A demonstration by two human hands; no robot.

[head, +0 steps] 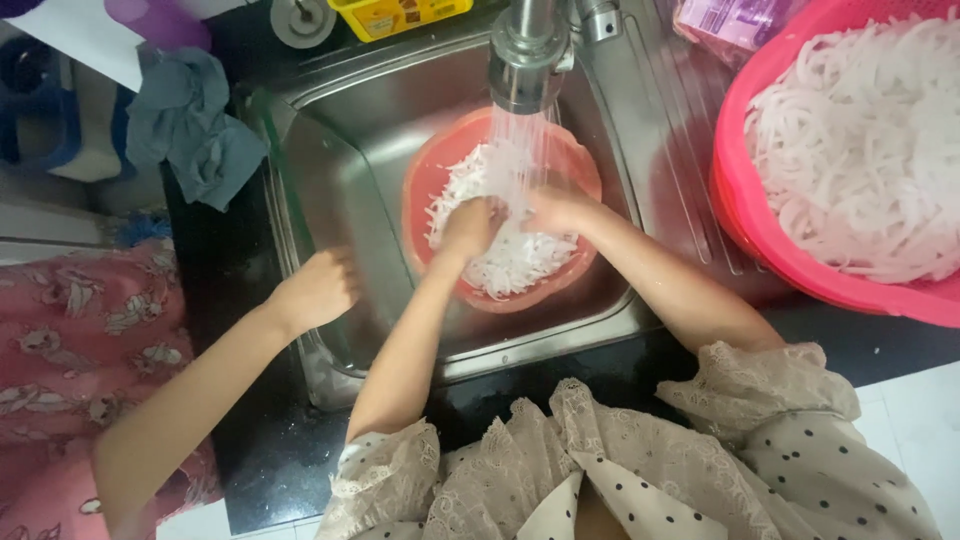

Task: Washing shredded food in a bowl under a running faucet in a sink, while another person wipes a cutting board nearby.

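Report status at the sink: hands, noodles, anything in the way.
Left hand and right hand in white noodles, red bowl, under running faucet. Another person's hand rests on sink rim.

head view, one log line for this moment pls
left hand in noodles | right hand in noodles | red bowl in sink | tap running

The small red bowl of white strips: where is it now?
The small red bowl sits mid-frame inside the steel sink, under the running tap.
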